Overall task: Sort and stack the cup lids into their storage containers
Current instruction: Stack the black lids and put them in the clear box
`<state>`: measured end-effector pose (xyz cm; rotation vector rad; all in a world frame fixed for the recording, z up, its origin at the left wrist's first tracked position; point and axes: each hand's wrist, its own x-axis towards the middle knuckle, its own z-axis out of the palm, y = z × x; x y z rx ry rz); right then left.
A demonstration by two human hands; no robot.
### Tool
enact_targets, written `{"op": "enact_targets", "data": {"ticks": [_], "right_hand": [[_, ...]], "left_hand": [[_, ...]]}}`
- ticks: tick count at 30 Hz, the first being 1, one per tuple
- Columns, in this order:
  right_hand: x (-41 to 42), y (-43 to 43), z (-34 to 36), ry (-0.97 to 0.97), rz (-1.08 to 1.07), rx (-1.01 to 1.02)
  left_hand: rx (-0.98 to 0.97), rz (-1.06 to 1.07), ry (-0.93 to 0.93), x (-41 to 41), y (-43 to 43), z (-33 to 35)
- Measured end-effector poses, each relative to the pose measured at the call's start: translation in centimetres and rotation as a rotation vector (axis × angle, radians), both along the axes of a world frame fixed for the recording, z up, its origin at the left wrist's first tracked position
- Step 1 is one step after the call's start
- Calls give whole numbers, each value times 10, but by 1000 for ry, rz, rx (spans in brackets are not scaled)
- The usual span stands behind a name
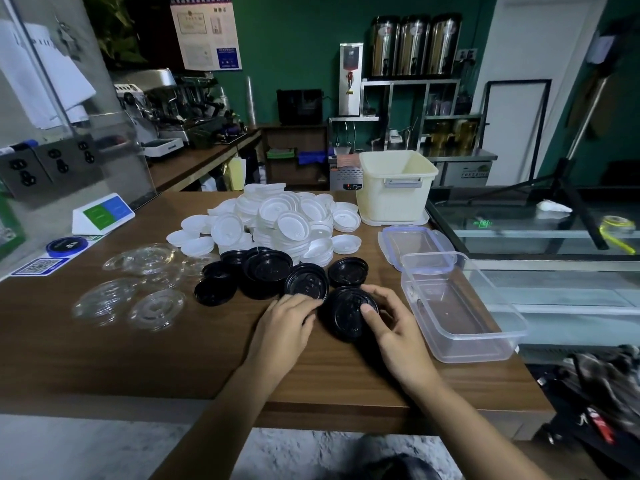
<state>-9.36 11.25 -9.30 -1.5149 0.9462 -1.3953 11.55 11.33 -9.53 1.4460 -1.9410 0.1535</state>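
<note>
On the wooden counter (138,358), near the middle of its front edge, a black lid stack (346,320) sat between both hands. The right hand (398,334) grasped it, thumb laid on top and fingers curled over the far rim. The left hand (287,323) gripped its left rim with bent fingers. Just behind lay the loose black lids (266,268), and behind those the heap of white lids (284,220) reached toward the far edge. Clear lids (138,285) were spread toward the left edge. Along the right edge stood a clear rectangular container (485,344), empty, a clip-lock lid (415,240) behind it, and a cream bin (394,199) at the far right corner.
</note>
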Motion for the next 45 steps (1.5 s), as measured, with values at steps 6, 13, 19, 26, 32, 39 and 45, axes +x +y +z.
{"op": "enact_targets", "data": {"ticks": [6,13,19,26,32,39,45], "right_hand": [[0,-9,3,-17,53,45],[3,-22,13,61,40,-7],[2,-20,9,23,14,-13],[3,-21,10,4,4,-1],[4,-19,12,45,67,-4],[4,-12,18,50,118,-21],[3,-13,17,18,141,-3]], "left_hand": [[-54,69,133,5,1,-4],[-75,39,216,7,4,-3],[-144,-51,423,0,12,8],[171,-166,1100,8,9,10],[228,-211,862,2,8,7],[121,-202,556,-5,16,9],[85,-133,540,-4,16,9]]}}
